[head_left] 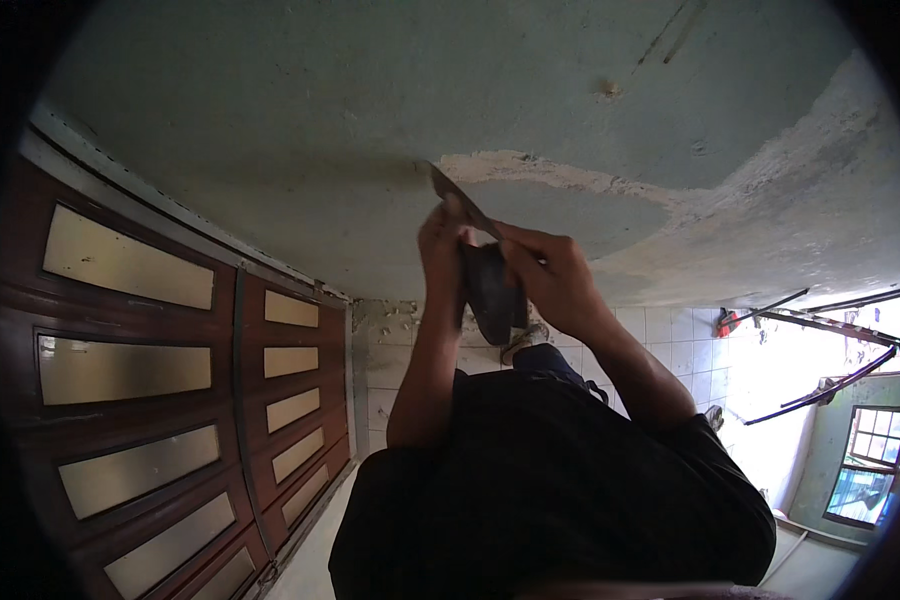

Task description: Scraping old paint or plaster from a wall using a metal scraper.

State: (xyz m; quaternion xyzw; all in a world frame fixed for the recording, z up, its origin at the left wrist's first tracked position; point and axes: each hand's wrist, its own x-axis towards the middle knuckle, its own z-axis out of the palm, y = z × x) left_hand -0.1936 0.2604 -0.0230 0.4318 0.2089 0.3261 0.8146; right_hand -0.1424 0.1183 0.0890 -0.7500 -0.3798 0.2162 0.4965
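My two hands are close together in front of the green wall, both closed. A thin flat blade (459, 197), apparently a scraper, slants between them, and its upper end lies near the left end of a rough pale strip (560, 175) on the wall. My right hand (555, 270) grips the scraper's lower end. The left hand (442, 245) has its fingertips up against the blade. Under the hands hangs a dark, flat, rounded piece (492, 292), seemingly held at its left edge by my left hand; its exact kind cannot be made out.
Brown panelled doors (135, 310) stand along the left. White floor tiles (660, 335) and my shoe (523, 343) show below the wall. To the right are a dark metal frame (830, 385), a red object (727, 321) and a window (872, 465).
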